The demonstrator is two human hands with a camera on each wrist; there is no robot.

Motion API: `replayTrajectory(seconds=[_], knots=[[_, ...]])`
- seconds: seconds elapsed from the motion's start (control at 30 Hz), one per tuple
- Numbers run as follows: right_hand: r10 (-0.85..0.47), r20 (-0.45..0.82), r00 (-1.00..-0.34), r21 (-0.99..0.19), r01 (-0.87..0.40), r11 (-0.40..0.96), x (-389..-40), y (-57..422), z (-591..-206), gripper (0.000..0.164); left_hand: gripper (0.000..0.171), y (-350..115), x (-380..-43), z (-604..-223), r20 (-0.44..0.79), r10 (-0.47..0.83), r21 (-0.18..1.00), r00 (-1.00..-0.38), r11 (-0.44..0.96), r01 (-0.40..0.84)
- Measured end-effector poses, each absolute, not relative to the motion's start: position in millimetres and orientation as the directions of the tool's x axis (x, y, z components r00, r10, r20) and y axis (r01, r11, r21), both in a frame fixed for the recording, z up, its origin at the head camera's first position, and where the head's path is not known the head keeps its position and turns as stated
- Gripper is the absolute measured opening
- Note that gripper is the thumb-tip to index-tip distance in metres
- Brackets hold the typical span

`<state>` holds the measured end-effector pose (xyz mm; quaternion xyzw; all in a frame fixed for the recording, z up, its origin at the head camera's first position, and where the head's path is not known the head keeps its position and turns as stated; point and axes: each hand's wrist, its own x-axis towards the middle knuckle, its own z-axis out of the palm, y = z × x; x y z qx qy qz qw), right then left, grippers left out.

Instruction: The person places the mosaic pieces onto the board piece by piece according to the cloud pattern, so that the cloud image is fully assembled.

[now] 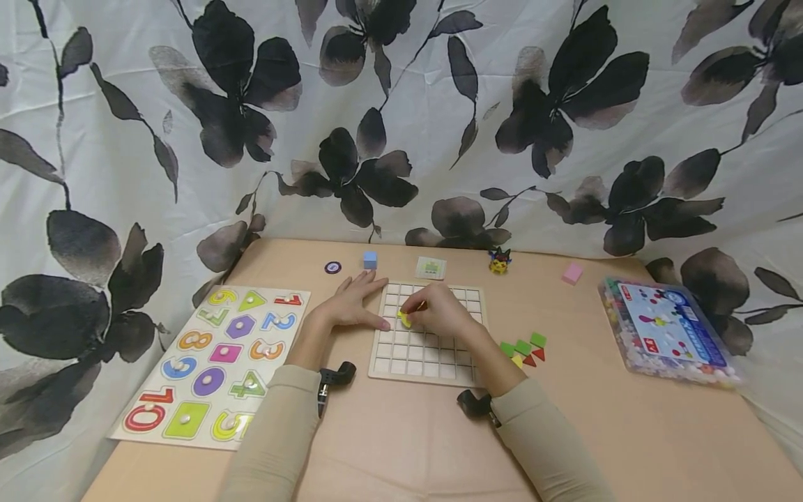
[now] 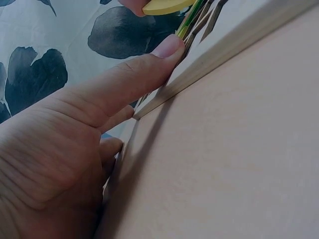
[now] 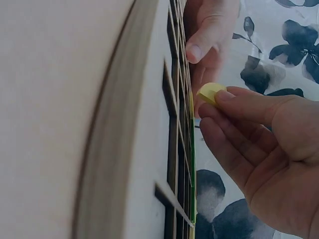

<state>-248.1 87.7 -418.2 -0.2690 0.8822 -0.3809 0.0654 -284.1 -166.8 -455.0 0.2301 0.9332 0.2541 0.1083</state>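
A wooden grid board (image 1: 410,368) with square cells lies in the middle of the table. My left hand (image 1: 348,307) rests at its left edge, fingers spread, with the thumb (image 2: 144,69) touching the rim. Above the board, my right hand (image 1: 442,310) pinches a small yellow piece (image 3: 210,92) between thumb and fingers. The piece has a curved edge; its full shape is partly hidden by the fingers. Slivers of green and yellow show in the grid in the right wrist view. Right of the board lie several green squares (image 1: 523,347), red triangles (image 1: 539,353) and a yellow piece (image 1: 517,360).
A number and shape puzzle board (image 1: 207,376) lies at left, and a clear box of beads (image 1: 671,331) at right. Along the back are a round token (image 1: 332,267), blue cube (image 1: 370,260), picture card (image 1: 431,268), small figurine (image 1: 500,261) and pink block (image 1: 572,273).
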Motion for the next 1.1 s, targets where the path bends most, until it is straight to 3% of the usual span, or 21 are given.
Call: replayTrajectory(seconds=[1.1], knots=[[-0.584, 0.065, -0.809, -0.603, -0.498, 0.623, -248, 84, -433, 0.019, 0.112, -165, -285, -455, -0.082, 0.48, 0.517, -0.873, 0.77, 0.374]])
